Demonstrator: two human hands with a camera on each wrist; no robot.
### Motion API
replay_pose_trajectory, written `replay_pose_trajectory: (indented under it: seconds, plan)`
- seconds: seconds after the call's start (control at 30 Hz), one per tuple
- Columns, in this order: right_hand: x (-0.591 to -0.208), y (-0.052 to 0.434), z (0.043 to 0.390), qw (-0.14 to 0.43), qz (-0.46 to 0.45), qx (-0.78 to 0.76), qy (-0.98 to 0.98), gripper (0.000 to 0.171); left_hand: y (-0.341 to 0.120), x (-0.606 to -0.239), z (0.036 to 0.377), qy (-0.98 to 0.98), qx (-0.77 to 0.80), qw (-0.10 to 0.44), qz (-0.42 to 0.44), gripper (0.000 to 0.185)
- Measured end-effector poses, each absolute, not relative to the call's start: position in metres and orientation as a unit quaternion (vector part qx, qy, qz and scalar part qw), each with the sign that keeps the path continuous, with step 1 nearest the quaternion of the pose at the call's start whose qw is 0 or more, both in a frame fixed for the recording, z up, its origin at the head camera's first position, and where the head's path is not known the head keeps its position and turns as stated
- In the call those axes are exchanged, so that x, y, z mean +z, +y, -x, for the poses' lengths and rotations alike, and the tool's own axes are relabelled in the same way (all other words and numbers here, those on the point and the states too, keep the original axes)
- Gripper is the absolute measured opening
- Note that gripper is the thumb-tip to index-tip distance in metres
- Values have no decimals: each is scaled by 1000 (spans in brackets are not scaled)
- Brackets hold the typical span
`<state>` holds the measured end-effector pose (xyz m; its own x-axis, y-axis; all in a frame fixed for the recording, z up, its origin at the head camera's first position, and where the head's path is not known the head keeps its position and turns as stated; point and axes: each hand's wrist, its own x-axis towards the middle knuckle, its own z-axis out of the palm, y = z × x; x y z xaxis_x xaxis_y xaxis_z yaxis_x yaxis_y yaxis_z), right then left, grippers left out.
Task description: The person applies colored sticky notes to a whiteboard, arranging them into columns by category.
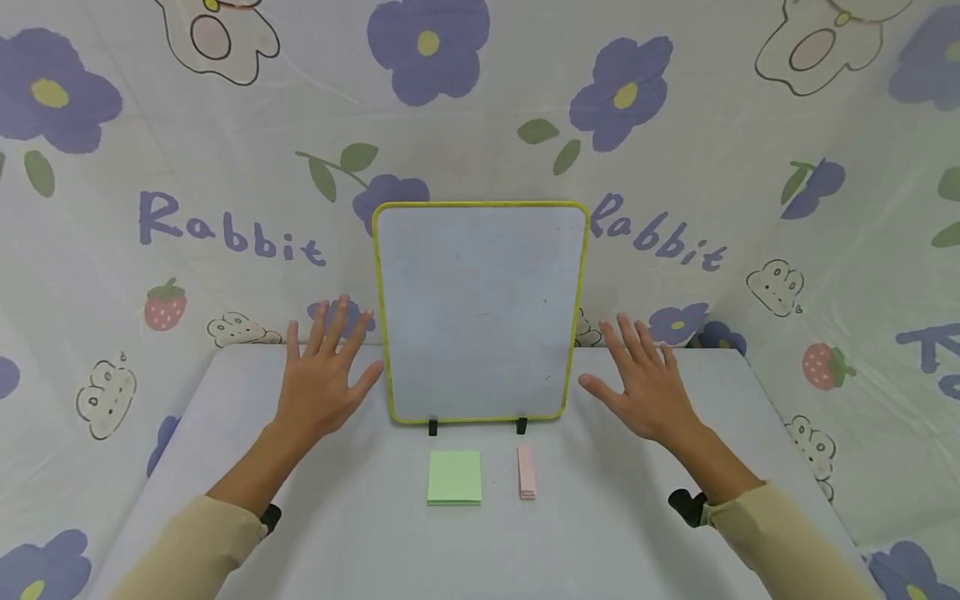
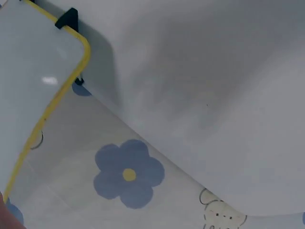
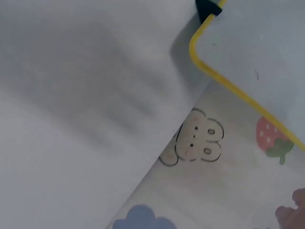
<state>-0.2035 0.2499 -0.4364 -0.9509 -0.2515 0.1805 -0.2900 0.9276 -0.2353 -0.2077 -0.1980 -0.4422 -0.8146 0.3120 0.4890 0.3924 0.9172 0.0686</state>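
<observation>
My left hand (image 1: 321, 385) is held with fingers spread just left of a whiteboard (image 1: 480, 317), holding nothing. On the board's other side my right hand (image 1: 643, 385) is likewise spread, its thumb toward the yellow frame. The whiteboard leans upright on two black feet and carries a few faint marks. In front of it lie a pad of green sticky notes (image 1: 454, 478) and, to the right, a narrow pink strip pad (image 1: 527, 472). Only a sliver of fingers (image 3: 293, 212) shows in the right wrist view, and a bit of thumb (image 2: 7, 217) in the left wrist view.
A white-covered table (image 1: 480, 558) bears the board and pads. Behind and beside it hangs a patterned cloth (image 1: 480, 150) with purple flowers, rabbits and strawberries. Black wrist devices sit at both cuffs, the right one (image 1: 686, 507) being more visible.
</observation>
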Motion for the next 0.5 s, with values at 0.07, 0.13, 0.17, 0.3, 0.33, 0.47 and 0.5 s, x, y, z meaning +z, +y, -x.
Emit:
replay_pose_trajectory:
  seconds: [0.07,0.13,0.17,0.3,0.33,0.47,0.5]
  plan:
    - [-437,244,201,68,-151,172,-971,88,-190,-445,206,-946,-84,241,201,72]
    - [-438,238,199,56,-164,219,-960,89,-183,-449,205,-943,-84,241,215,71]
    - [-440,236,198,50,-169,243,-954,89,-178,-451,204,-942,-84,237,221,70]
    - [-450,226,192,10,-175,317,-932,89,-161,-463,199,-941,-87,220,241,69]
    - [-453,223,191,1,-174,331,-927,89,-157,-466,197,-941,-89,215,246,69]
    - [-469,214,184,-26,-175,367,-913,87,-141,-480,191,-940,-91,193,267,70]
    - [-474,212,183,-32,-174,376,-909,87,-137,-483,190,-939,-92,187,273,70]
